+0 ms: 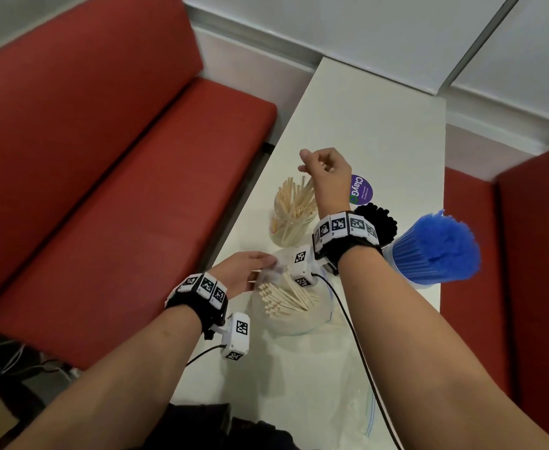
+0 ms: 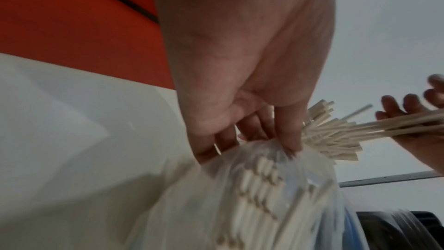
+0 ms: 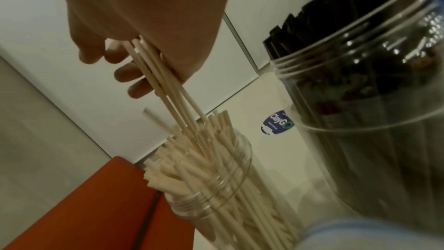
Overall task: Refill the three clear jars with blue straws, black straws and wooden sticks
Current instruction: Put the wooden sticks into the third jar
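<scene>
My right hand (image 1: 318, 165) hovers above the clear jar of wooden sticks (image 1: 294, 219) and holds a small bundle of wooden sticks (image 3: 158, 81) by their upper ends. Their lower ends reach in among the sticks standing in that jar (image 3: 216, 174). Nearer me, my left hand (image 1: 261, 266) pinches the mouth of a clear plastic bag (image 2: 240, 197) with several wooden sticks (image 1: 282, 298) poking out of it. A jar of black straws (image 1: 378, 224) and a jar of blue straws (image 1: 438, 251) stand to the right, both packed full.
The narrow white table (image 1: 373, 125) runs between red benches (image 1: 104, 157) on the left and right. A purple round sticker (image 1: 360, 190) lies behind the jars. An empty clear zip bag (image 1: 341, 401) lies flat near me. Wrist-camera cables cross the table.
</scene>
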A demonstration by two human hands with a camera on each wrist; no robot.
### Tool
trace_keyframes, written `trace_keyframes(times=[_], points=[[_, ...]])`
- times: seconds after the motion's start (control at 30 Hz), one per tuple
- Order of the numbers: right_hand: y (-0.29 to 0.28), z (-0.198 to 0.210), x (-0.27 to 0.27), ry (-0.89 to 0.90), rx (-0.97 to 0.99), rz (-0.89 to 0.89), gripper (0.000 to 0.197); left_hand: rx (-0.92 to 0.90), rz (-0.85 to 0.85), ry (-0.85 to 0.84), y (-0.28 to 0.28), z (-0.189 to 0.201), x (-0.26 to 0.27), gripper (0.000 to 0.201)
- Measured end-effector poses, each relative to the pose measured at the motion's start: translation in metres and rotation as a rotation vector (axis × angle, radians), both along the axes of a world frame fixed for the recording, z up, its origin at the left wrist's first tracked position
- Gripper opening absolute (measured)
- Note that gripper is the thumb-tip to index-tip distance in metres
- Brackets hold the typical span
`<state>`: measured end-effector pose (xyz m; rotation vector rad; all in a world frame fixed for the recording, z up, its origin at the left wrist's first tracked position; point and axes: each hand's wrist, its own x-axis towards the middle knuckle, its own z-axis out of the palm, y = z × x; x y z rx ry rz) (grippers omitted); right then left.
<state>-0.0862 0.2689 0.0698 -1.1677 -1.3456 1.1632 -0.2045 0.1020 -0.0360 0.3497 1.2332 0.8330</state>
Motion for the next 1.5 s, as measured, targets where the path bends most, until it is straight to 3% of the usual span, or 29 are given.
trace_keyframes(times=[0.13,0.2,0.27,0.33,0.47,0.53,0.63,0.73,0.8,0.87,0.93,1.03,1.1,1.17,1.23,1.37,1.43,1.5], points=[[-0.006,0.002,0.005,-0.082,0.090,0.015,0.019,-0.104,-0.040,0.061,-0.006,-0.005,0.001,0.025],[-0.012,-0.001,0.009,-0.155,0.142,0.027,0.026,-0.069,-0.110,0.005,-0.008,-0.007,0.001,0.019],[-0.015,-0.003,0.012,-0.283,0.216,0.059,0.031,-0.018,-0.068,-0.082,-0.007,-0.007,0.004,0.017],[-0.016,-0.004,0.014,-0.447,0.201,0.193,0.037,-0.036,0.019,-0.133,-0.005,-0.006,0.008,0.021],[-0.020,-0.010,0.013,-0.798,0.077,0.449,0.060,-0.126,0.012,0.011,-0.012,-0.011,0.005,0.009],[-0.025,-0.011,0.016,-0.738,0.105,0.407,0.066,-0.053,0.006,-0.054,-0.014,-0.013,0.002,0.010],[-0.031,-0.009,0.019,-0.612,0.206,0.302,0.059,-0.031,0.057,-0.078,-0.015,-0.008,0.001,0.013],[-0.028,-0.006,0.019,-0.671,0.197,0.339,0.047,-0.088,-0.001,-0.006,-0.018,-0.007,0.001,0.013],[-0.025,-0.003,0.020,-0.697,0.194,0.362,0.047,-0.032,0.028,-0.037,-0.017,-0.009,0.000,0.013],[-0.027,0.000,0.022,-0.668,0.282,0.292,0.049,0.000,0.124,-0.035,-0.016,-0.010,0.001,0.014],[-0.031,0.001,0.025,-0.662,0.396,0.203,0.055,-0.022,0.134,0.080,-0.017,-0.014,0.001,0.016],[-0.042,-0.009,0.022,-0.892,0.525,0.243,0.053,-0.082,0.080,0.158,-0.022,-0.017,0.000,0.018],[-0.052,-0.027,0.021,-1.212,0.513,0.377,0.056,-0.078,0.091,0.058,-0.023,-0.012,0.002,0.015],[-0.057,-0.042,0.023,-1.393,0.401,0.481,0.063,-0.044,0.117,-0.027,-0.022,-0.006,0.004,0.015],[-0.059,-0.043,0.025,-1.340,0.325,0.447,0.068,-0.019,0.120,-0.043,-0.021,-0.004,0.005,0.019],[-0.056,-0.034,0.012,-1.226,0.511,0.229,0.073,-0.048,0.063,0.010,-0.024,-0.003,0.006,0.020],[-0.054,-0.031,0.002,-1.305,0.610,0.250,0.072,-0.045,0.070,0.013,-0.024,-0.003,0.007,0.015],[-0.052,-0.038,-0.002,-1.435,0.578,0.391,0.072,-0.036,0.086,0.014,-0.023,-0.004,0.008,0.014]])
